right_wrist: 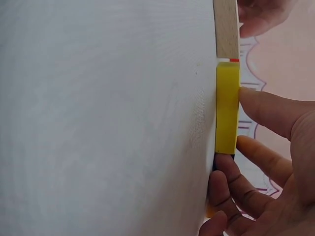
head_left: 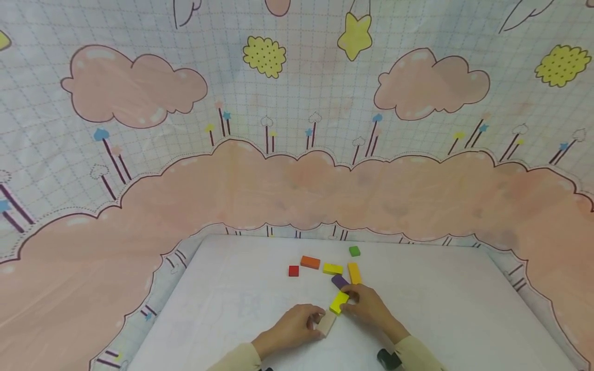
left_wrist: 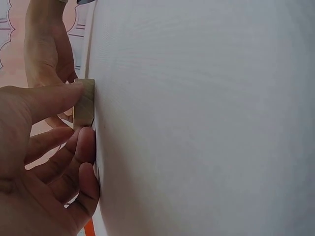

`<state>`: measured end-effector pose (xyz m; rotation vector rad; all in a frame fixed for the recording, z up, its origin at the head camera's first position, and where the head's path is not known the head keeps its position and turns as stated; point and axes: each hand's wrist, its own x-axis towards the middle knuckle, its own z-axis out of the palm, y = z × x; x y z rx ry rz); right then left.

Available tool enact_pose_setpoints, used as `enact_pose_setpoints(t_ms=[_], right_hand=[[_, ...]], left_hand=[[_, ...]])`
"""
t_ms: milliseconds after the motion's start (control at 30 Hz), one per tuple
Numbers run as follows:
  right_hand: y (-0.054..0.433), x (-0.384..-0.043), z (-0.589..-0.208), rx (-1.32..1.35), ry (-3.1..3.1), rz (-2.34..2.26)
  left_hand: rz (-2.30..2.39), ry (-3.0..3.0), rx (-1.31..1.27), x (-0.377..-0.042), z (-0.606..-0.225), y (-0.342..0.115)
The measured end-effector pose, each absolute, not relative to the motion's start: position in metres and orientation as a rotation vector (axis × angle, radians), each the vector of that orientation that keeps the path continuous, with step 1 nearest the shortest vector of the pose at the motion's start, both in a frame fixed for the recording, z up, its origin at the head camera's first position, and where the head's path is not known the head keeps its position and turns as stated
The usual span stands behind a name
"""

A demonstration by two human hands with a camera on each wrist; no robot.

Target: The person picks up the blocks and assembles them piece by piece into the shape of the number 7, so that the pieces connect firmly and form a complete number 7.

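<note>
The left hand (head_left: pixel 296 325) pinches the wooden block (head_left: pixel 327 324) on the desk (head_left: pixel 209 299); hold this block steady. At its far end, just short of the purple block (head_left: pixel 340 281), lies the yellow block (head_left: pixel 338 303), pinched by the right hand (head_left: pixel 369 307). Align the 2 facing ends squarely, pressing lightly.

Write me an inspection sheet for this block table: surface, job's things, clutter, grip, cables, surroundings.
Surface: white table, blocks lying on it.
Job's things: wooden block and near yellow block, roughly end to end.
Clutter: purple block, far yellow block, yellow-orange block, orange block, red block and green block lie farther out; dark object by the right sleeve, unclear what.
Grip: left hand holds the wooden block; right hand holds the near yellow block.
Cables: nothing seen.
Surroundings: backdrop printed with clouds and stars.
</note>
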<state>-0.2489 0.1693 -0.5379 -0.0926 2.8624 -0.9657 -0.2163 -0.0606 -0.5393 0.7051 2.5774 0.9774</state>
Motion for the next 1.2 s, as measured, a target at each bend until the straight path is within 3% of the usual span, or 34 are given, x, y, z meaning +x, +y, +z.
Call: enact_pose_setpoints(t_ms=[1200], right_hand=[[0.172, -0.250, -0.542, -0.260, 2.830, -0.895]], left_hand=[[0.844, 2.580, 0.726, -0.228, -0.545, -0.055]])
